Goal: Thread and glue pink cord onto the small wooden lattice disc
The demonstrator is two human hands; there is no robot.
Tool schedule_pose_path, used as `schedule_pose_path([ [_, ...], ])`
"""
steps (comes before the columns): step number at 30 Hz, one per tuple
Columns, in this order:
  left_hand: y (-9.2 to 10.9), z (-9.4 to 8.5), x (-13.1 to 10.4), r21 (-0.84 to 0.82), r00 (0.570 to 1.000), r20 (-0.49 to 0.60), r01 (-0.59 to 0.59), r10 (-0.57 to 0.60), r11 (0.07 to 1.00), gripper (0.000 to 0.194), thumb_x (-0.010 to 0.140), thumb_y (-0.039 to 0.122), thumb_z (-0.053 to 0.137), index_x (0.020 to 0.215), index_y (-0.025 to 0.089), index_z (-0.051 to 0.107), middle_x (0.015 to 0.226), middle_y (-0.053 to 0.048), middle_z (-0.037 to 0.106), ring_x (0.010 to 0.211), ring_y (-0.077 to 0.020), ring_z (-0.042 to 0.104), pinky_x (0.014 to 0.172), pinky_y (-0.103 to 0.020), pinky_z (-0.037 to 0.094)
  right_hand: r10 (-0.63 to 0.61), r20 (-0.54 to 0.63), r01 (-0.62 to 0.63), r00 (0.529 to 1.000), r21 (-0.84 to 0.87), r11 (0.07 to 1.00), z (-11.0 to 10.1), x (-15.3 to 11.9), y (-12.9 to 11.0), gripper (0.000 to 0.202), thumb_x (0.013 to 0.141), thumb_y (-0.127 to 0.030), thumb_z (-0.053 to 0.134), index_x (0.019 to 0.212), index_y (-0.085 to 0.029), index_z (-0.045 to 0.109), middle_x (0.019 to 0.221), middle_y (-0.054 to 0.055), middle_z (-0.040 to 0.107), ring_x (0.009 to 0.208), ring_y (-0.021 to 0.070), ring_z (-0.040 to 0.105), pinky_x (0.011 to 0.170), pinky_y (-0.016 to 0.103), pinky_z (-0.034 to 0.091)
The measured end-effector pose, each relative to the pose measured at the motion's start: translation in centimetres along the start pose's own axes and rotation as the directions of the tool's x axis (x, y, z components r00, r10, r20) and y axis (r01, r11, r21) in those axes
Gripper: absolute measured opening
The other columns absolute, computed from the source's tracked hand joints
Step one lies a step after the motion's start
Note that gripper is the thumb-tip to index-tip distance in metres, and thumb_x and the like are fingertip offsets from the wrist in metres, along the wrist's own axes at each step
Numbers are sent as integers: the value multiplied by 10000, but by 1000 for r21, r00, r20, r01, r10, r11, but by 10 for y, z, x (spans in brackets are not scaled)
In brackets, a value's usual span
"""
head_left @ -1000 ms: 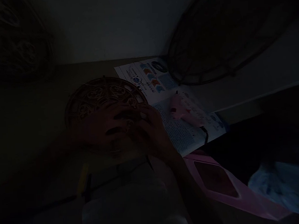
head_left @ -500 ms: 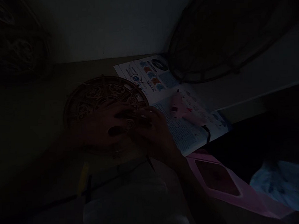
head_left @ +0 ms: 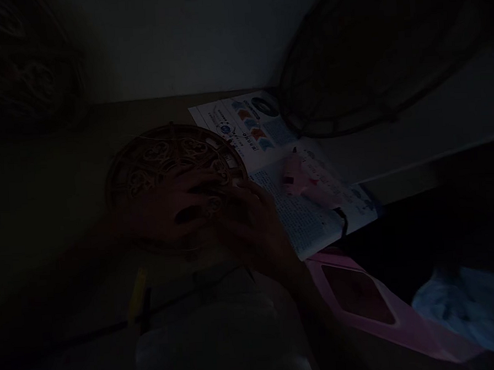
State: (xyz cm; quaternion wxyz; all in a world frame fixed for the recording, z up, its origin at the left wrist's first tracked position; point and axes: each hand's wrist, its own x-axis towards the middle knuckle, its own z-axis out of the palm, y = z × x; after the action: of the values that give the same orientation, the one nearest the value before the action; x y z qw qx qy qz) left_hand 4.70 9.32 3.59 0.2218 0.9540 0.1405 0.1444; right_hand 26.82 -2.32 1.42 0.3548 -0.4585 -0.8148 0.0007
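The picture is very dark. A round brown openwork panel (head_left: 156,151) with scroll ornaments lies on the table. My left hand (head_left: 161,203) rests across its near half, fingers stretched out and apart. At the panel's right edge, my right hand (head_left: 253,223) is closed, its fingertips close to those of my left. A thin dark pointed end (head_left: 250,274) sticks out below my right hand; whether the hand holds it, and what it is, I cannot make out. A pale wire or thread (head_left: 149,137) runs over the panel's far rim.
A pink glue gun (head_left: 300,182) lies on a printed sheet (head_left: 265,151) to the right. Nearer stands a pink object with a dark window (head_left: 360,295). A yellow item (head_left: 137,293) lies at front left. Large round frames (head_left: 335,128) lean at the back right and left.
Both hands stay at the panel, with only slight shifts of the fingers. The right hand has moved a little. The glue gun and sheet lie as before.
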Motion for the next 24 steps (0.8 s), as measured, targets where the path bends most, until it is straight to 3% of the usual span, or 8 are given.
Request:
schedule_pose_path([
  [7,-1,-2,1,5,999,46,14,-14,1000,360,966,309,607,1311,240,683,1608,-124,446,1519,-340,387,1272,-583,308,0,-18,-1,1000,-22,1000,1,-4,-2,280,946,-190,697,1212,-258,643,1410,154,571,1414,325,446,1070,546,506],
  [24,-6,0,0,-29,1000,-1,-29,29,999,428,966,298,631,1394,274,642,1602,-108,462,1504,-338,417,1282,-572,291,9,0,-9,1000,-37,999,4,-8,1,381,939,-216,715,1298,-284,606,1426,151,564,1434,341,427,1077,571,500],
])
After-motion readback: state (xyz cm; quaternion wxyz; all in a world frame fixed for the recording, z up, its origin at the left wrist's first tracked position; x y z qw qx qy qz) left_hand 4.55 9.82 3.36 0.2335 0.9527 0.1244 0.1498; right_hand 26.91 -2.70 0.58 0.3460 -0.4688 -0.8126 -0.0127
